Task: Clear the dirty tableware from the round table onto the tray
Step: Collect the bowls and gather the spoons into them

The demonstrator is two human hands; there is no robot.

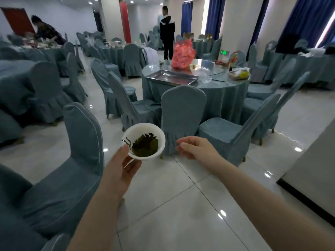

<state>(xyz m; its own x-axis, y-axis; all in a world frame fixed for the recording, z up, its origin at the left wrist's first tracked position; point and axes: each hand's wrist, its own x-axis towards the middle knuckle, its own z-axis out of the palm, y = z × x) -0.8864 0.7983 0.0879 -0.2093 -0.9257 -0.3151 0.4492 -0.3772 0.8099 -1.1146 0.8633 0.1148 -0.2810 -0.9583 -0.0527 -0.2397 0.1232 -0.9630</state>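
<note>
My left hand (123, 165) holds a small white bowl (144, 140) with wet dark green leaves in its bottom, gripped by the near rim over the tiled floor. My right hand (195, 147) hovers just right of the bowl, fingers loosely curled, holding nothing. Farther ahead stands the round table (208, 91) under a grey-blue cloth with a glass top. A bare metal tray (172, 77) rests on its near left edge.
A red plastic bag (183, 55) and scraps in clear bags (238, 74) sit on the table. Covered chairs (183, 113) ring it, and another chair (79, 160) is close on my left. A person (167, 31) stands beyond the table. A pale counter corner (311, 171) juts in at right.
</note>
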